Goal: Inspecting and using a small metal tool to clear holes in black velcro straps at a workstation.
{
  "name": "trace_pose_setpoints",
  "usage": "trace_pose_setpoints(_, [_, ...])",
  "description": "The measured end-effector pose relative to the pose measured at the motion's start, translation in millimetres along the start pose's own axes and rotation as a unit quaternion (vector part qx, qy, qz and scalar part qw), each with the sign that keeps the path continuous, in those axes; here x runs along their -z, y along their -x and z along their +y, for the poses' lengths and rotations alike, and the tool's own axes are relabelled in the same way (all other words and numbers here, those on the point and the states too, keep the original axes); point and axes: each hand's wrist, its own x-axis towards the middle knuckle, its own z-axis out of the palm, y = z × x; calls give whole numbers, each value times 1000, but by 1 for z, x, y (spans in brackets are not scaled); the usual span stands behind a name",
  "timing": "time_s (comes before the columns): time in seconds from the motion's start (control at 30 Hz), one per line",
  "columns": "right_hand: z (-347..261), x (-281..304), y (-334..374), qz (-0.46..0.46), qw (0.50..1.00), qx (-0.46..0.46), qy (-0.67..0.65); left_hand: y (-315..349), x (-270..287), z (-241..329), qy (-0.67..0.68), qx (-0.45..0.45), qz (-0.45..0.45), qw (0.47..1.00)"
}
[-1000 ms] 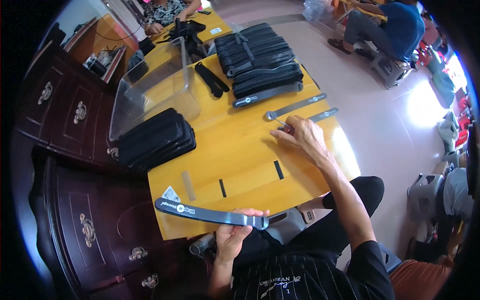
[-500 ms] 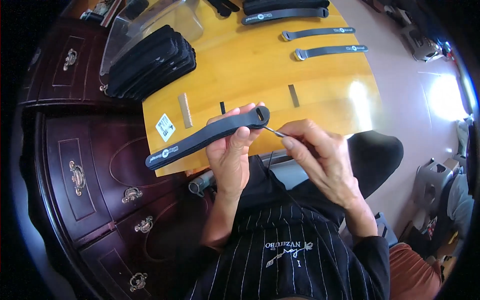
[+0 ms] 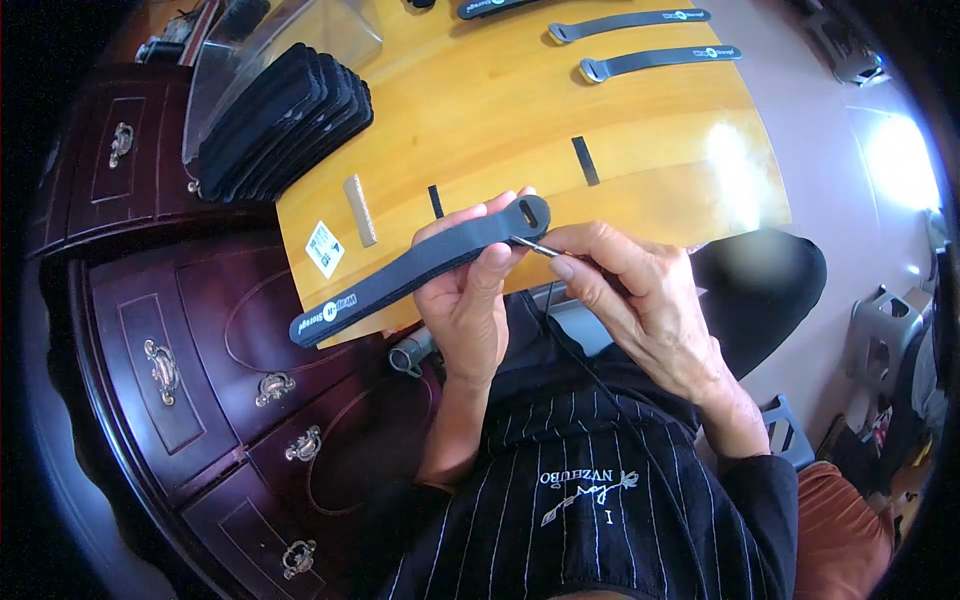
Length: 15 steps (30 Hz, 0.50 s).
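A stack of long dark-grey straps [image 3: 400,262], printed at one end and slotted at the rounded other end, lies across my left hand [image 3: 468,315]. The thumb presses its near edge while the fingers curl behind it. My right hand [image 3: 640,300] pinches a thin, pointed metal tool [image 3: 537,246], whose exact kind I cannot make out. Its tip meets the top strap near the slotted end, or is very close to it. The stack is held above the table's near edge.
On the yellow table [image 3: 480,110] sit a large pile of black straps [image 3: 285,125], a clear plastic bin [image 3: 340,25], two buckled straps [image 3: 660,62], a tan strip [image 3: 361,210], small black strips [image 3: 585,160] and a white label [image 3: 322,249]. Dark drawers [image 3: 150,290] stand left; grey stools [image 3: 885,325] right.
The metal tool's tip has shifted from the stack's edge under the slotted end to the top strap's surface. My right hand has moved slightly left relative to the stack. The view has shifted a little.
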Motion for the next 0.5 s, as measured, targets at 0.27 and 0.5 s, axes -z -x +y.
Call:
trace_pose_setpoints(0.27, [2, 3, -1, -4, 999, 20, 37, -2, 2, -5, 2, 1, 1, 1000])
trace_pose_setpoints(0.5, [3, 1, 1, -6, 1000, -5, -11, -2, 1, -5, 9, 2, -4, 1000])
